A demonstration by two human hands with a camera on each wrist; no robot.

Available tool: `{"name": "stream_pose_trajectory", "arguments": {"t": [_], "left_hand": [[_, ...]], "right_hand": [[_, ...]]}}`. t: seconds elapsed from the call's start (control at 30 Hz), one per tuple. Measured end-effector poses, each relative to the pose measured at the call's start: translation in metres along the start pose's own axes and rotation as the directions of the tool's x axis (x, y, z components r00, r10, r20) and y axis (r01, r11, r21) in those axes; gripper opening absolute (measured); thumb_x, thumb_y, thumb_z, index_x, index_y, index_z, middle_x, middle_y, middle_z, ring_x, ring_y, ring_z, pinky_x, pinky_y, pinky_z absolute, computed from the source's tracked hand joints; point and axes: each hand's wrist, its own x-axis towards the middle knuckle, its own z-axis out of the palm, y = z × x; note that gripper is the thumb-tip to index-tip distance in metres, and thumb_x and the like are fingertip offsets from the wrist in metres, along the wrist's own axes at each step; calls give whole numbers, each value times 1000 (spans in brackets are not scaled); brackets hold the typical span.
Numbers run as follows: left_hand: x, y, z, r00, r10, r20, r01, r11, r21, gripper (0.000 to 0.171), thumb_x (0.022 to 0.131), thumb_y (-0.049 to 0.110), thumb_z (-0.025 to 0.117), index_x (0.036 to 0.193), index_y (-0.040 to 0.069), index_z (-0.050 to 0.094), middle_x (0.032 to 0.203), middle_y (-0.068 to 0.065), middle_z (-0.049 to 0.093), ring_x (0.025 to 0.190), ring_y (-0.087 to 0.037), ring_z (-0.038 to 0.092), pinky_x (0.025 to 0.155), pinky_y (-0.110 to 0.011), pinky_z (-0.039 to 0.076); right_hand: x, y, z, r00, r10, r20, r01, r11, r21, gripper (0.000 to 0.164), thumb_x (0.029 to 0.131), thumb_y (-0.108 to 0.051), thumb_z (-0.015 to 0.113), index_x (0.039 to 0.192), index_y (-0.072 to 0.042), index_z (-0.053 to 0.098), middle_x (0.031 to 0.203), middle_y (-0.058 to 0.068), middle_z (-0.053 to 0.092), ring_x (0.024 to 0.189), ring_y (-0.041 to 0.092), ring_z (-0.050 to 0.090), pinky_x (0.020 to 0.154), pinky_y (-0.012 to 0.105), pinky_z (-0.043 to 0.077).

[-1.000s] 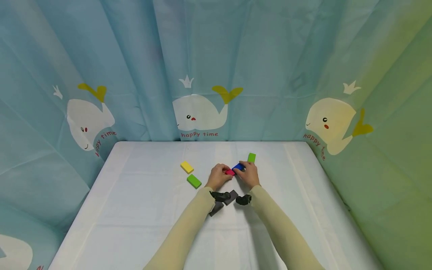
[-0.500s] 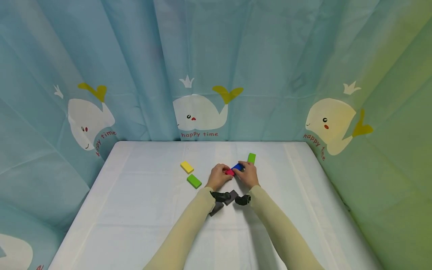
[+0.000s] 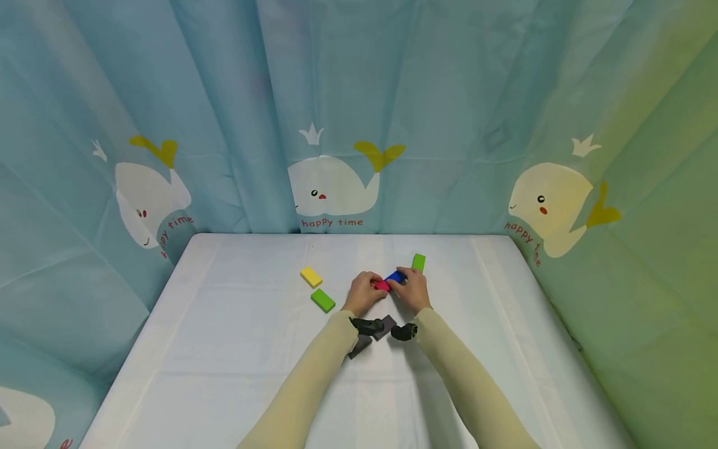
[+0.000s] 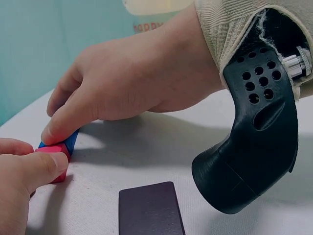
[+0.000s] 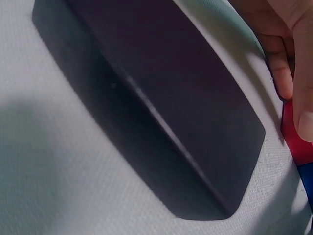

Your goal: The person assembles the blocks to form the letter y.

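Observation:
Near the far middle of the white table, my left hand (image 3: 361,293) pinches a red block (image 3: 382,285) between thumb and fingers. Just to its right, my right hand (image 3: 413,290) holds a blue block (image 3: 395,277) by thumb and fingertips. Seen from the left wrist, the red block (image 4: 55,150) and blue block (image 4: 73,142) lie end against end. The right wrist view has the red block (image 5: 293,139) meeting the blue block (image 5: 306,177) at its right edge, with my left thumb on the red one. A green block (image 3: 418,262) stands just beyond my right hand.
Two dark blocks lie nearer me under the wrists, one dark block (image 3: 385,327) between them and another dark block (image 3: 361,347) partly behind the left sleeve. To the left are a yellow block (image 3: 311,277) and a second green block (image 3: 323,300). A whale-print curtain (image 3: 449,125) surrounds the table (image 3: 235,324).

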Motion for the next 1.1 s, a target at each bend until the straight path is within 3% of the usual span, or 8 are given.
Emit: {"name": "stream_pose_trajectory", "arguments": {"t": [0.5,0.73,0.97,1.1], "left_hand": [[1,-4,2,1000,-16,-4,16,999,-39,33,81,16,82,107,3,67,98,-6,58,86,-15,56,77,-28,48],[1,-5,2,1000,-12,9,13,999,-48,33,80,18,82,106,3,67,96,-5,58,84,-13,55,76,-25,47],[3,-4,-1,999,-42,32,44,997,-70,35,82,20,81,110,4,67,97,-4,57,85,-13,52,77,-25,46],[1,-1,-3,997,-70,40,73,994,-80,36,82,21,81,111,4,67,100,-5,57,87,-14,53,79,-26,47]], "right_hand": [[0,6,-4,997,-46,-63,48,999,26,50,90,-25,70,130,4,59,122,29,53,113,43,51,96,53,41],[9,20,-21,978,-71,-198,98,986,133,41,93,-24,69,124,3,64,120,25,59,111,38,56,96,50,44],[22,41,-31,938,12,-348,74,970,232,41,94,-19,67,127,4,61,123,25,57,113,39,54,93,50,46],[28,53,-31,936,65,-346,12,976,217,47,94,-22,66,131,5,57,126,26,55,116,40,52,99,50,41]]}}
